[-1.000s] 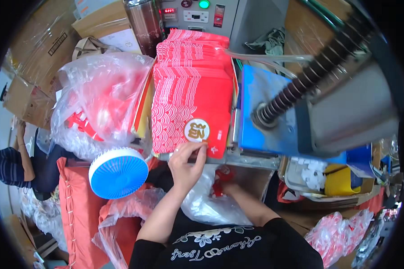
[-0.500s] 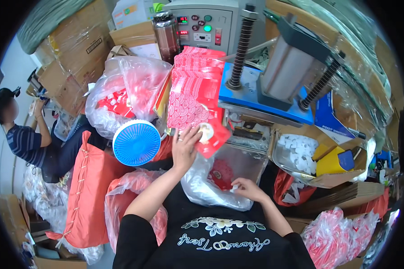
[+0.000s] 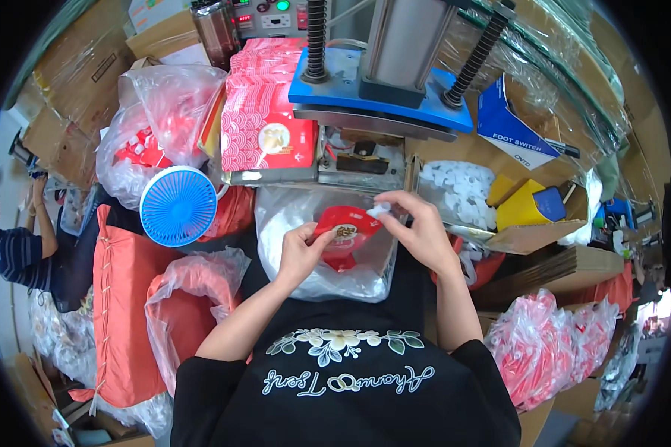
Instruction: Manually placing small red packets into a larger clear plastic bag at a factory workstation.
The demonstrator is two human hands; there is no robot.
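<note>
My left hand point(image 3: 301, 252) pinches a flat red packet point(image 3: 359, 222) with a pale emblem by its left side. Against the packet's upper right corner, my right hand point(image 3: 419, 226) holds a small white plastic piece point(image 3: 379, 209) between thumb and fingers. Both hands are above a clear plastic bag point(image 3: 278, 223), where more red shows under the packet. A stack of pink-and-red patterned packets point(image 3: 253, 112) lies beyond my left hand. Whether the white piece is fixed to the packet, I cannot tell.
A press with a blue plate point(image 3: 380, 86) stands behind the hands. White pieces point(image 3: 458, 186) fill a tray at right, beside a yellow container point(image 3: 525, 208). A blue fan point(image 3: 177, 206) and a bag of red packets point(image 3: 160, 97) are left. Another person point(image 3: 22, 246) sits far left.
My left hand has brought the red packet from the stack down over the clear bag. My right hand has risen to the packet's corner with the white piece. The view has shifted.
</note>
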